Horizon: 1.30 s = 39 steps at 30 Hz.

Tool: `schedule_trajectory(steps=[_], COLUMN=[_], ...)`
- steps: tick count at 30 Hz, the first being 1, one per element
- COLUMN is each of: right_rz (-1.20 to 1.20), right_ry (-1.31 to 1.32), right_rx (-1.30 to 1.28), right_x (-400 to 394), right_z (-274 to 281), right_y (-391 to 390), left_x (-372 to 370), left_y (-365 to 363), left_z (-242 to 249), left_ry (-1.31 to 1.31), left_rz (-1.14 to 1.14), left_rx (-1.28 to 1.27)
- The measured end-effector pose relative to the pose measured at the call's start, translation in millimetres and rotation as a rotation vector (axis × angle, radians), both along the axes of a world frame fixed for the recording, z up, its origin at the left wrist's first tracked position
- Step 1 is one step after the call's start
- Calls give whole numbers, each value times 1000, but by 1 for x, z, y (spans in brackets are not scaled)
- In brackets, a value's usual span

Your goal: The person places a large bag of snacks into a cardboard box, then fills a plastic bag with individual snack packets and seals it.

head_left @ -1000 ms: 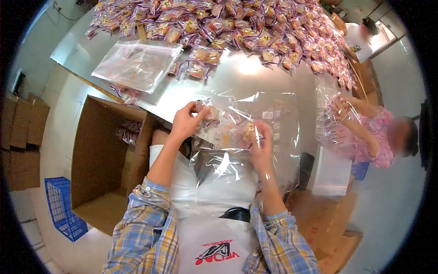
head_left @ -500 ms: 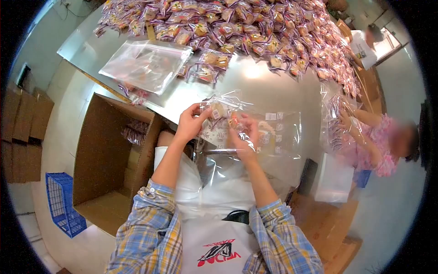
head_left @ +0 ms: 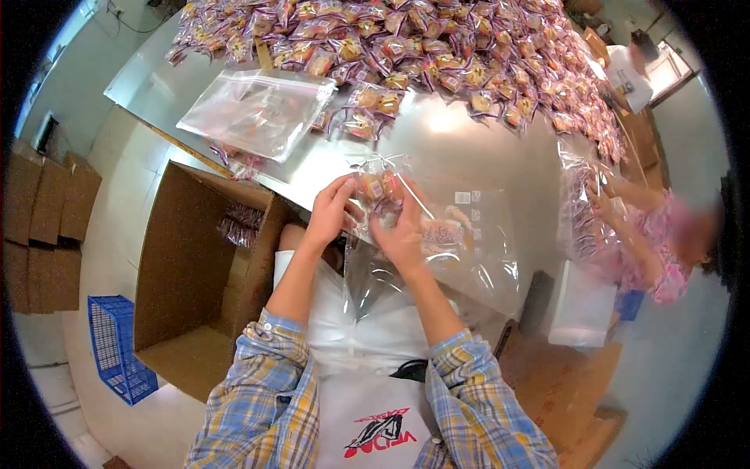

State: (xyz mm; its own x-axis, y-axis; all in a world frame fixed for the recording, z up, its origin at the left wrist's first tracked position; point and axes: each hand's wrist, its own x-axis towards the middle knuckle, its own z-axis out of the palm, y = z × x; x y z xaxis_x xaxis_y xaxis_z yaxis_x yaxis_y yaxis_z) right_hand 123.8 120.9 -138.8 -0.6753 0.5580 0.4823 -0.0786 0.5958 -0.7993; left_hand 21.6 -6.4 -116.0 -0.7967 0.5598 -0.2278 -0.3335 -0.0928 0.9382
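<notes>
Several small wrapped snack packs (head_left: pixel 373 186), clear with purple edges, are bunched between my two hands above the table's near edge. My left hand (head_left: pixel 332 213) has its fingers curled against their left side. My right hand (head_left: pixel 400 234) wraps round them from the right, thumb towards the middle. A large clear plastic bag (head_left: pixel 476 250) with white print and a barcode spreads from my hands over my lap and to the right. Glare on the film hides whether the packs are inside it.
Many more packs (head_left: pixel 437 47) cover the back of the metal table (head_left: pixel 469 156). Flat clear bags (head_left: pixel 254 109) lie at its left. A cardboard box (head_left: pixel 183 273) with packs inside stands left of my knees, beside a blue crate (head_left: pixel 117 348). A co-worker (head_left: pixel 648 242) handles a filled bag at right.
My right hand has turned and closed in on the packs from the right, bringing them together near my left hand. My left hand has shifted only slightly.
</notes>
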Motion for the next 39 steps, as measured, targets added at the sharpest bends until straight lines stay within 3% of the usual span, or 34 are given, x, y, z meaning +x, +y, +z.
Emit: schedule_trajectory(steps=[3,5,10,14,18,19,22,23,26,29,31,33,34,38,39], right_rz=[-23,-46,-250,-219,-84,-37,53,33,-7,-58,-60,-79,-88,-30,-35], right_ry=[-128,-111,-100,-70,-139,-142,118,117,-82,8,117,68,46,124,65], right_rx=[-114,-34,11,-150,52,116,-170,-225,-268,-104,56,48,49,-11,-341], right_x=[-2,-4,-6,-9,-12,-8,-16,-19,-27,-28,-29,-21,-18,-10,-12], right_z=[3,3,10,15,9,14,-16,-22,-19,-5,-7,-8,-8,-9,-9], right_y=[1,-3,-16,-12,-17,-17,-14,-14,-7,-5,-3,-2,0,4,-5], left_x=[2,0,-1,-2,-3,-8,-10,-17,-11,-9,0,9,9,5,5], left_y=[3,5,2,1,1,1,-2,-3,-1,-3,1,4,5,11,13], left_z=[-4,-9,-14,-30,7,-6,-2,-22,-7,1,5,1,-9,-24,-15], left_ry=[82,158,132,258,-44,-21,103,185,143,108,179,307,552,944,836], left_rz=[34,42,71,71,16,46,-28,-43,-51,-24,15,48,88,179,165], left_rx=[-120,-178,-56,-46,61,117,-100,-63,-35,-71,-62,-99,-152,-332,-310])
